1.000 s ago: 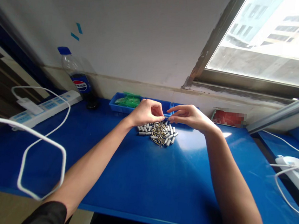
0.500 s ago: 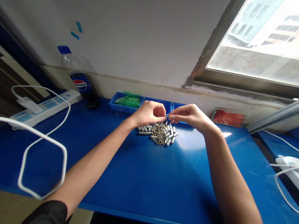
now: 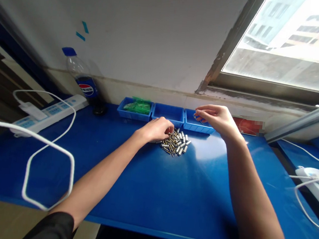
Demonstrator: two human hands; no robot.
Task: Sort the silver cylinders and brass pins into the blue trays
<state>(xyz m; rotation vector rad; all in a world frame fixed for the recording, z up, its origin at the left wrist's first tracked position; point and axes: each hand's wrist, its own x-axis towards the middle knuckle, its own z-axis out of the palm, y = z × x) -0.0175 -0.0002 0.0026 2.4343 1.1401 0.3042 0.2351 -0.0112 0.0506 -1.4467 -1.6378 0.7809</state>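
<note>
A small pile of silver sleeves and brass pins (image 3: 177, 143) lies on the blue table (image 3: 147, 186). My left hand (image 3: 157, 129) rests on the pile's left side with its fingers curled down into the parts; what they pinch is hidden. My right hand (image 3: 217, 118) hovers over the right blue bin (image 3: 196, 127), fingers bent in a loose pinch on a small part that is too small to name. Beside it stand a middle blue bin (image 3: 168, 114) and a left blue bin (image 3: 135, 109) with green bags.
A cola bottle (image 3: 80, 78) stands at the back left by a white power strip (image 3: 47, 114), whose white cable (image 3: 46, 150) loops over the table's left. A red item (image 3: 247, 126) sits at the back right; another power strip (image 3: 315, 185) lies far right.
My hands have parted: the right one moved up and right from the pile to above the right bin. The left one dropped down onto the pile.
</note>
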